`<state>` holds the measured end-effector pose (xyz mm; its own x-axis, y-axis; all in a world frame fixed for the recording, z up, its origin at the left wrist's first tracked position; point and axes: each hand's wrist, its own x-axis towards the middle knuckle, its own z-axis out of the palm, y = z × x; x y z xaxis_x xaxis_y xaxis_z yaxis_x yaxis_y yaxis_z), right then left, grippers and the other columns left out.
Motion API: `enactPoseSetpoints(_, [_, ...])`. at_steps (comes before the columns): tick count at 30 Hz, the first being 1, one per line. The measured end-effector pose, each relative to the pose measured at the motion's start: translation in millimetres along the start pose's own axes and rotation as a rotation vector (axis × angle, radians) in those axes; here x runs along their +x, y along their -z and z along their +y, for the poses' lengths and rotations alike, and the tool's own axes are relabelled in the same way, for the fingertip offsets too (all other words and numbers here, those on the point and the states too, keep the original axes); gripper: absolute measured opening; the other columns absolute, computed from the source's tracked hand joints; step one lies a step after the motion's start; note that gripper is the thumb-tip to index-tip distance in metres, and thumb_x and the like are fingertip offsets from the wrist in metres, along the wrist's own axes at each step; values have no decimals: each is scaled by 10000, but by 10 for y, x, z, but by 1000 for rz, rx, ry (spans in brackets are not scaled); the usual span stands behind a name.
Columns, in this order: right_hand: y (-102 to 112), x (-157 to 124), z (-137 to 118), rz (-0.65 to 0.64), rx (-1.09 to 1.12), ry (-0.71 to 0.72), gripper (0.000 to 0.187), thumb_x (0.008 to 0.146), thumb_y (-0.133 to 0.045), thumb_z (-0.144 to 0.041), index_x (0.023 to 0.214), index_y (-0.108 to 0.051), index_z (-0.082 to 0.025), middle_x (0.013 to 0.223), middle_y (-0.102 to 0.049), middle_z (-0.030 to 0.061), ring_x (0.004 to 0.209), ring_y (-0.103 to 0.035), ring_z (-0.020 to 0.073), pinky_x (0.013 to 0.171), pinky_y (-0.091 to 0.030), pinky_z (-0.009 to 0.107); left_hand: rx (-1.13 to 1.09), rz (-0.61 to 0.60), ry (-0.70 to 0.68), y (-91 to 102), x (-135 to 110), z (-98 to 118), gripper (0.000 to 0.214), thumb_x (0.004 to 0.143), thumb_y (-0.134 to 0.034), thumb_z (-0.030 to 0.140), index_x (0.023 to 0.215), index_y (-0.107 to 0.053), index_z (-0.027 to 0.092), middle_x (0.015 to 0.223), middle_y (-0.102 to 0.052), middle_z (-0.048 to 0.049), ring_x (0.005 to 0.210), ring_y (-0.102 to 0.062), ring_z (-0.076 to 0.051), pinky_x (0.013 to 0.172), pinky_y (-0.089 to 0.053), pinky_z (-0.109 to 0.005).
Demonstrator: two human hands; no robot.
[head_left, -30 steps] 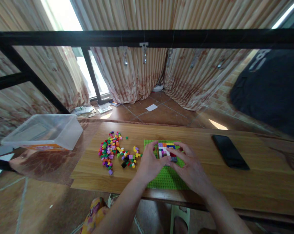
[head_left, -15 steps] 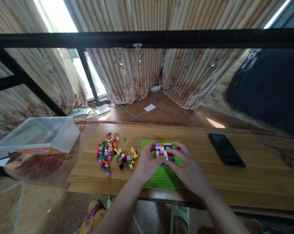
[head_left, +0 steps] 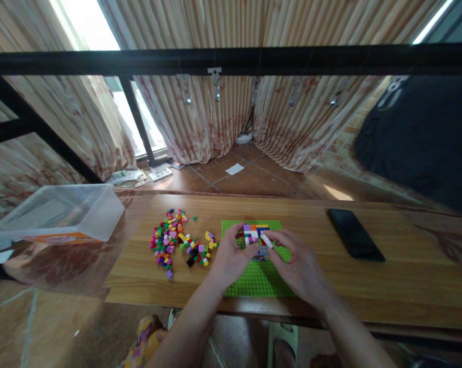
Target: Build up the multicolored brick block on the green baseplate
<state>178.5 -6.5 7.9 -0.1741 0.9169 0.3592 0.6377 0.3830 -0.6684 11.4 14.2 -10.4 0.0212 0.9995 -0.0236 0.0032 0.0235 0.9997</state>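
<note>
A block of multicoloured toy bricks (head_left: pixel 253 235) sits on the green baseplate (head_left: pixel 250 282), with white, orange, yellow, purple and blue pieces showing. My left hand (head_left: pixel 231 258) is closed around the block's left side, thumb along its near edge. On the other side, my right hand (head_left: pixel 298 260) pinches a white toy brick (head_left: pixel 267 240) between thumb and fingers. This white piece is long and tilted, over the block's right part. Whether it touches the block I cannot tell. My fingers hide much of the block's sides.
Loose coloured bricks (head_left: pixel 165 237) lie heaped left of the baseplate on the wooden table (head_left: pixel 139 281). A black phone (head_left: pixel 355 235) rests at the right. Beyond the table's left end stands a clear plastic bin (head_left: pixel 62 209). A black metal bar (head_left: pixel 231 61) crosses in front of the curtains.
The white brick has shifted slightly right and turned diagonal in my right hand's pinch. Dark red and grey pieces seen beside it earlier no longer show. My left hand has stayed in place.
</note>
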Motion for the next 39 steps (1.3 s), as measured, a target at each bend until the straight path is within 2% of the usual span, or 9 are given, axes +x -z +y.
enactPoseSetpoints(3, [-20, 0, 4, 17, 39, 9, 266, 878, -503, -176, 1071, -669, -252, 1026, -676, 49, 985, -617, 199, 880, -488, 363, 10, -5, -4, 0, -1, -7, 477, 674, -744, 189, 1136, -631, 161, 1100, -680, -102, 1071, -619, -245, 997, -467, -426])
enactPoseSetpoints(11, [-42, 1, 79, 103, 177, -37, 186, 892, -579, -271, 1022, -711, -286, 1011, -724, 26, 950, -661, 189, 872, -508, 351, 45, -32, 18, 14, -6, -8, 528, 700, -716, 210, 1204, -581, 134, 1172, -653, -136, 1108, -602, -265, 1002, -454, -454])
enactPoseSetpoints(16, [-47, 37, 116, 88, 117, 10, 204, 909, -544, -271, 1005, -723, -284, 994, -736, 28, 939, -674, 194, 856, -526, 358, 16, -35, 66, 24, -18, 52, 614, 645, -757, 193, 1225, -568, 130, 1213, -634, -135, 1143, -581, -267, 1010, -444, -434])
enactPoseSetpoints(19, [-52, 44, 125, 79, 78, 14, 238, 912, -536, -267, 1081, -701, -297, 1045, -736, 23, 976, -676, 199, 879, -533, 372, -93, -53, 101, 30, -27, 104, 628, 621, -775, 189, 1213, -572, 134, 1207, -636, -128, 1131, -585, -250, 983, -465, -398])
enactPoseSetpoints(23, [-66, 35, 113, 80, 37, 39, 342, 921, -506, -245, 1229, -636, -317, 1123, -724, 20, 1027, -674, 201, 926, -533, 395, -192, -8, 128, 25, -6, 129, 524, 653, -774, 227, 1147, -614, 158, 1158, -660, -105, 1100, -595, -221, 936, -486, -352])
enactPoseSetpoints(30, [-73, 21, 95, 82, -6, 60, 390, 928, -486, -235, 1287, -602, -333, 1098, -729, 12, 996, -681, 191, 904, -543, 371, -131, 73, 114, -71, 117, 9, 541, 664, -762, 218, 1171, -592, 132, 1077, -678, -112, 1021, -624, -218, 886, -507, -354])
enactPoseSetpoints(35, [-96, 14, 85, 105, 118, -43, 365, 900, -545, -252, 1255, -616, -298, 1099, -732, 20, 1039, -672, 185, 967, -510, 382, -75, 59, 79, -94, 121, -11, 531, 700, -724, 237, 1195, -572, 122, 1079, -673, -116, 1000, -632, -216, 867, -513, -352])
enactPoseSetpoints(39, [-91, 30, 126, 221, 235, -222, 329, 865, -591, -340, 1168, -662, -236, 1024, -744, 60, 949, -696, 203, 916, -530, 393, -22, 63, 50, -91, 111, -25, 503, 721, -709, 262, 1188, -584, 122, 1112, -670, -126, 1034, -628, -228, 922, -500, -380])
